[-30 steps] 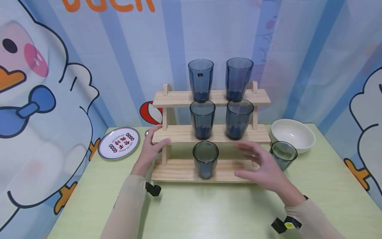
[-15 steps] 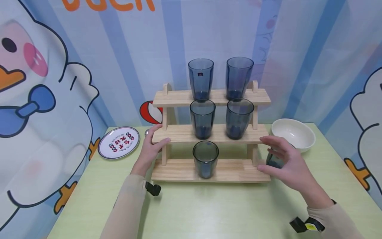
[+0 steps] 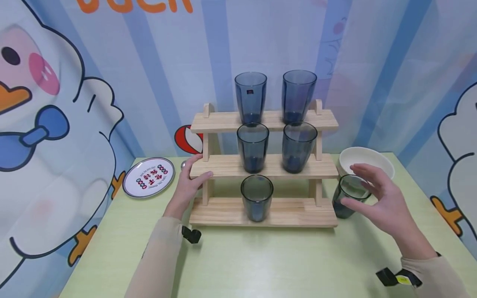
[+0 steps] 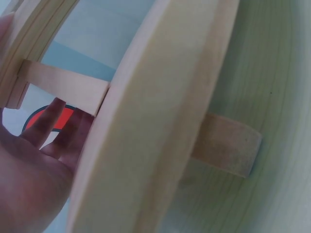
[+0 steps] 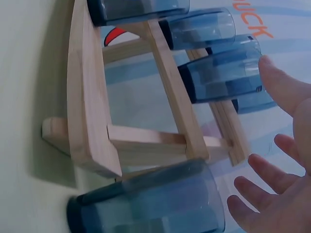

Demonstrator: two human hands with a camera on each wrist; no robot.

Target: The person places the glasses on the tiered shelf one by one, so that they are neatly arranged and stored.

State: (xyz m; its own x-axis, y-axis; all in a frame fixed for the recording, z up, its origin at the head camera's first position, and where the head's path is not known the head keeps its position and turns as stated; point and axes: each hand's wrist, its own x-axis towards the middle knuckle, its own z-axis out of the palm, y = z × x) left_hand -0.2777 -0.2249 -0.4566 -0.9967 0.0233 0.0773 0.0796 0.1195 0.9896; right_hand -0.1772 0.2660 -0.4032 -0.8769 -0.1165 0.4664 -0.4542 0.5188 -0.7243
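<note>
A three-tier wooden shelf stands mid-table. My left hand holds the left end of its middle board, the thumb over the front edge; in the left wrist view, fingers show behind the board. Two blue-grey drinking glasses stand on the top board, two on the middle one. A single glass sits on the bottom board. Just right of the shelf another glass stands upright on the table. My right hand is beside that glass, thumb and fingers spread around its rim; the right wrist view shows the fingers apart from it.
Behind the right-hand glass sits a white bowl. A white plate with red lettering lies to the left of the shelf, and a small shiny round object is partly hidden by my left hand. A printed cloth hangs behind the table.
My right hand has moved rightward from in front of the shelf's bottom tier to the glass on the table. The left hand has kept its hold on the shelf.
</note>
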